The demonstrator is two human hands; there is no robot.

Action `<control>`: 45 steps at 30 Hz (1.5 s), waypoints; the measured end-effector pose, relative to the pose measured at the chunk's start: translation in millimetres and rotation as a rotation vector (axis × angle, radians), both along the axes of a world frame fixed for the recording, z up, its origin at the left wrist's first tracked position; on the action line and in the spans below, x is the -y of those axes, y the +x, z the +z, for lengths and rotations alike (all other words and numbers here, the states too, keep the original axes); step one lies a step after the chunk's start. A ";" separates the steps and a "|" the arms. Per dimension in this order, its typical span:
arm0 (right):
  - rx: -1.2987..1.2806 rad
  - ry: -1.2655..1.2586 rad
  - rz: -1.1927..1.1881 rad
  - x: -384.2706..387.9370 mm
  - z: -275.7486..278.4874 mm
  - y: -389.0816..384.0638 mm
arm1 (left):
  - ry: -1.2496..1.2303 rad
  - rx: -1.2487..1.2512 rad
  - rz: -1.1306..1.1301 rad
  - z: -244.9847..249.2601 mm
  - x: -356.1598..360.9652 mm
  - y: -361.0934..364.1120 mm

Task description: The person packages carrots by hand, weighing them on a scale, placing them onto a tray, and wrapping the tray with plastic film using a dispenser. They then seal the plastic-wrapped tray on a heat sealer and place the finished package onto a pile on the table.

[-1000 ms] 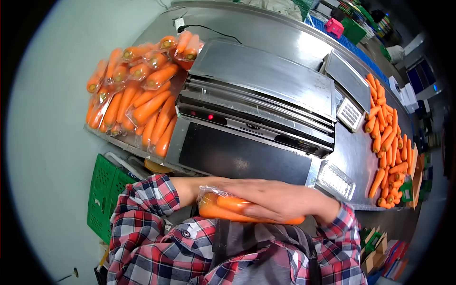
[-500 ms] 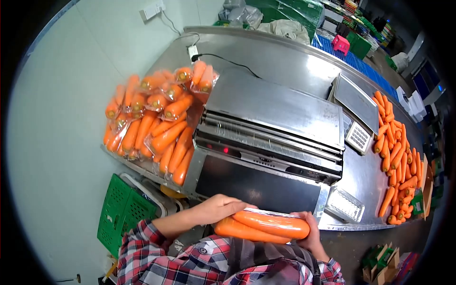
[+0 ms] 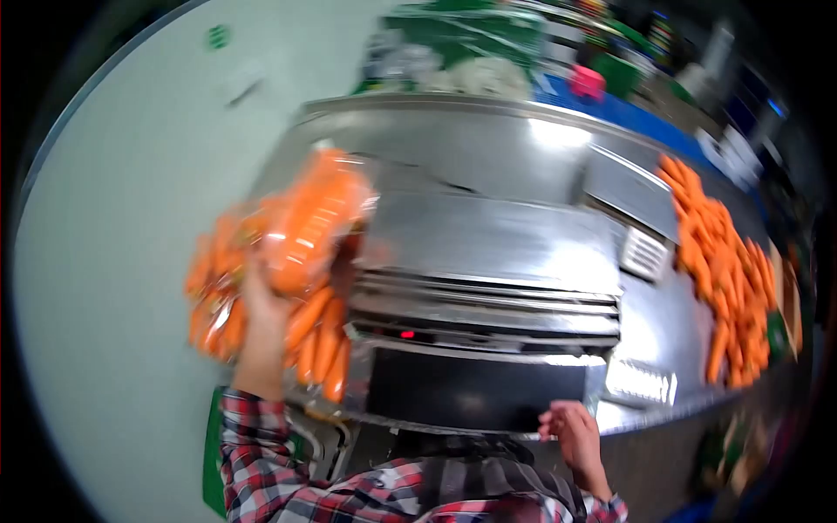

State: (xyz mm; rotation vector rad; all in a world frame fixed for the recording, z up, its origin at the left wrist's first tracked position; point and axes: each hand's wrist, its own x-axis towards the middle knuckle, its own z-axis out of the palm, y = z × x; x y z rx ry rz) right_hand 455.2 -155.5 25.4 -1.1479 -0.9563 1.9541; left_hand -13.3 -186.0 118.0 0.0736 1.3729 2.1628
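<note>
Above the heap of wrapped carrots (image 3: pixel 318 349) left of the machine (image 3: pixel 488 253), the left hand (image 3: pixel 261 301) grips a blurred carrot pack (image 3: pixel 314 218). Right hand (image 3: pixel 571 431), loosely curled and empty, sits by the machine's front edge.

My left hand (image 3: pixel 261 307) grips a wrapped carrot pack (image 3: pixel 316 218) above the bagged pile (image 3: pixel 214 292); my empty right hand (image 3: pixel 571 429) sits beside the sealer (image 3: pixel 488 261).

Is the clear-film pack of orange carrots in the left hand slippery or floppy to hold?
Probably stiff: the clear-film pack of orange carrots sticks up from the left hand without sagging. Its glossy film looks likely slippery.
</note>
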 end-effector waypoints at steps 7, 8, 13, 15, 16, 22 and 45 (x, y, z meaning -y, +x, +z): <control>0.594 0.313 -0.336 -4.6 -9.1 68.4 | -0.286 -0.445 -0.148 -66.7 -92.2 -114.6; 0.751 0.403 -0.343 -6.0 -22.8 84.8 | -0.314 -0.487 -0.133 -72.2 -93.5 -121.4; 1.412 0.874 -0.164 -35.7 -63.6 172.8 | -0.422 -0.700 -0.023 -69.5 -87.2 -98.8; 1.600 0.970 -0.128 -50.8 -85.2 205.8 | -0.410 -0.804 0.054 -58.8 -82.5 -69.3; 1.623 0.965 0.004 -56.5 -83.7 217.5 | -0.392 -0.855 0.090 -51.2 -81.1 -50.1; 1.342 1.178 0.404 -100.0 -92.3 267.9 | -0.107 -0.969 -0.009 -13.6 -84.7 131.2; 0.895 1.612 0.384 -158.1 -90.0 377.4 | -0.124 -1.816 -1.521 -155.6 -138.2 581.4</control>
